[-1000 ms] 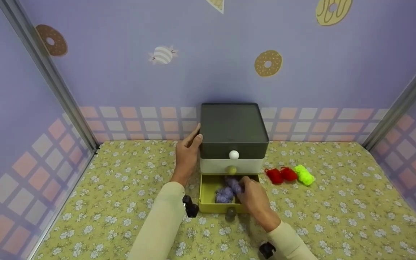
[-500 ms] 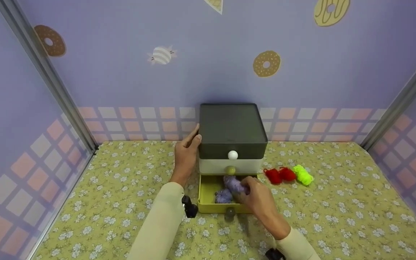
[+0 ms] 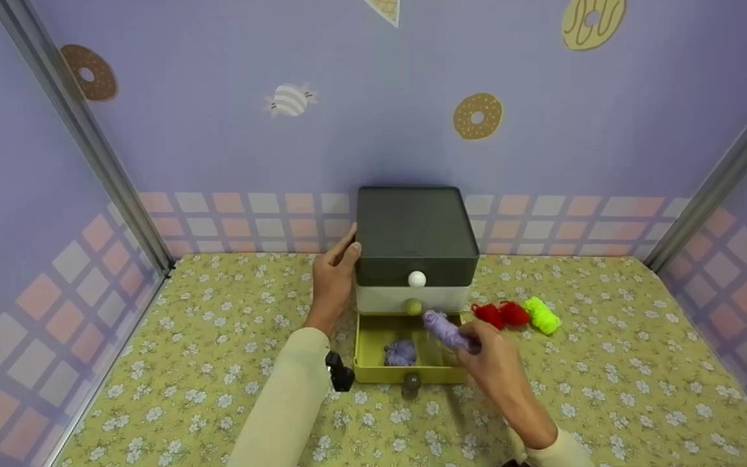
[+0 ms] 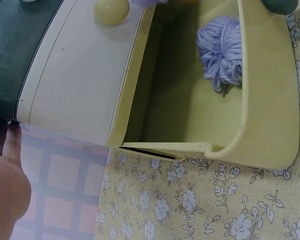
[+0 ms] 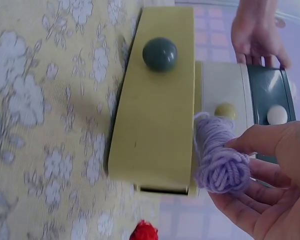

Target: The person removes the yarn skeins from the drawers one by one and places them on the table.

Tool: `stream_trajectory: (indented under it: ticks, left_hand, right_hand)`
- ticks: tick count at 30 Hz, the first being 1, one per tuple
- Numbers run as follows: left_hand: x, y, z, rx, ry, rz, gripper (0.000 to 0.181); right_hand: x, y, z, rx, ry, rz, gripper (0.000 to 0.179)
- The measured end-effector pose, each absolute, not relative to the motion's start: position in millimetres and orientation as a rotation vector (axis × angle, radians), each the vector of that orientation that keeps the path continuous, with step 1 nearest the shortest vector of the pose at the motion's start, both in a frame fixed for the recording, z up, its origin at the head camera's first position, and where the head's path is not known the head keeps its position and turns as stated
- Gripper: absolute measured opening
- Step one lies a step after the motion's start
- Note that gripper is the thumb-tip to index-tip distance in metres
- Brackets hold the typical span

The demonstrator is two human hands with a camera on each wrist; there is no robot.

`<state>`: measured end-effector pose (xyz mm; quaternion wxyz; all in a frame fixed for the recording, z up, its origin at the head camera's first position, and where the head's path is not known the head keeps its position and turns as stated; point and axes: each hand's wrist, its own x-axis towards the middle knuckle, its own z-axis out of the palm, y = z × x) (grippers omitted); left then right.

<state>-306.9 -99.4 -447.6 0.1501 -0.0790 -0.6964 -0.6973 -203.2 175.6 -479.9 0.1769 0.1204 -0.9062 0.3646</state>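
A small three-tier drawer box (image 3: 417,224) stands against the back wall, dark on top, white in the middle, with its yellow bottom drawer (image 3: 373,374) pulled out. My left hand (image 3: 333,275) rests against the box's left side, fingers fairly straight along it. Between thumb and fingers my right hand (image 3: 493,363) holds a lilac skein of yarn (image 5: 221,155), raised over the drawer's right side. Another lilac yarn skein (image 4: 221,52) lies inside the drawer, near its front wall.
Right of the box, two red yarn bundles (image 3: 502,314) and a neon yellow-green yarn bundle (image 3: 542,316) lie on the flowered tablecloth (image 3: 218,363). A dark round knob (image 5: 160,54) sticks out from the yellow drawer's front. Patterned walls enclose the back and sides.
My right hand has lifted one lilac skein up from the drawer and drawn it to the right. The other skein stays inside. My left hand keeps its place on the box.
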Motion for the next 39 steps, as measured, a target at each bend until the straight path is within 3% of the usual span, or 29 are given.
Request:
stream_trajectory:
  ticks: [18, 39]
  left_hand:
    - [-307, -99, -448, -0.2, -2.01, -2.008, 0.046]
    - [-307, -98, -448, -0.2, -2.006, -2.004, 0.045]
  right_hand:
    - [-214, 229, -495, -0.006, -2.569, 1.129, 0.022]
    - [-213, 245, -524, -0.103, -2.666, 1.171, 0.021]
